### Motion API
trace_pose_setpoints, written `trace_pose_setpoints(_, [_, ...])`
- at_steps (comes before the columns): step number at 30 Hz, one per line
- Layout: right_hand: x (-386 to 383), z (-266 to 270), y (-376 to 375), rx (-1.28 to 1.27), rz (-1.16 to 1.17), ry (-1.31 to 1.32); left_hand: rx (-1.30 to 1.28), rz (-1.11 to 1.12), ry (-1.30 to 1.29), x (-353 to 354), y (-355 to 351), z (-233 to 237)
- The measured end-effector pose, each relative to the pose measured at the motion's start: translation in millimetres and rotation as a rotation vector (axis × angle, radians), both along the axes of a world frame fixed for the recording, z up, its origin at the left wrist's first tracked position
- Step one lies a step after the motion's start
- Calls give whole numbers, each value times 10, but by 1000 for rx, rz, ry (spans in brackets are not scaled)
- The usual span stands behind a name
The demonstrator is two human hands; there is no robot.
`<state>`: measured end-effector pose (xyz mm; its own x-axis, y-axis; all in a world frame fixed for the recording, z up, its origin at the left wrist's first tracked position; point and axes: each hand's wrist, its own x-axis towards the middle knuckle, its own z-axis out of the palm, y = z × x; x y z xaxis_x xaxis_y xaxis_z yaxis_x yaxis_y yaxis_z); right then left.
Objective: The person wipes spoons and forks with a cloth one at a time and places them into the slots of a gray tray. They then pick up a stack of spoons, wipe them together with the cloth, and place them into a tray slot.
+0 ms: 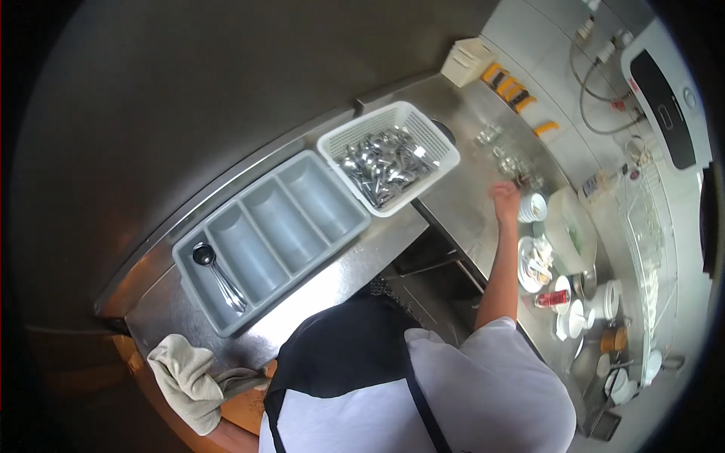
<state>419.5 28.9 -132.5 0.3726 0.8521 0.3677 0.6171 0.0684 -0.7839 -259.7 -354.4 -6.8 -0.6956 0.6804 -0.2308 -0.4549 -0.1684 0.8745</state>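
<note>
At the lower left, a beige cloth [189, 381] drapes over my left hand, which grips it; the fingers are hidden in its folds. My right hand [506, 200] reaches out over the steel counter, beside a stack of white bowls [533, 206] and near some drinking glasses [512, 162]. Its fingers are loosely bent, and I see nothing in them. In front of me lies a grey cutlery tray [293, 270] with long compartments. Several spoons [219, 279] rest in its leftmost one. Beyond the tray stands a white plastic basket [445, 155] heaped with mixed metal cutlery [385, 162].
Stacked plates with scraps [535, 264], a red can [553, 299] and white crockery [575, 318] crowd the right counter. A translucent tub [566, 226] stands behind them. At the back sit a cream container [467, 62] and orange-handled items [510, 88]. A gap divides the counters.
</note>
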Motion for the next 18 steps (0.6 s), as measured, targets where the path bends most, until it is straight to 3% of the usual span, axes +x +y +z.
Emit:
trace_pose_setpoints(2, [473, -362, -342, -139, -28, -199, -61, 30, -1, 34, 158, 10])
trace_pose_setpoints(4, [612, -320, -428, -195, -62, -310, -57, -7, -2, 21, 260, -50])
trace_pose_setpoints(6, [540, -82, -629, -191, -128, -316, -193, -98, 484, 99, 331, -34])
trace_pose_setpoints(8, [441, 236, -627, -274, -142, -135, -317, -192, 978, 199, 397, 21])
trace_pose_setpoints(13, [220, 276, -154, -192, 63, 231, -652, 39, 1200, 703, 591, 382])
trace_pose_setpoints(18, [-574, -162, 479, -210, 340, -130, -630, 215, 1194, 872, 564, 423])
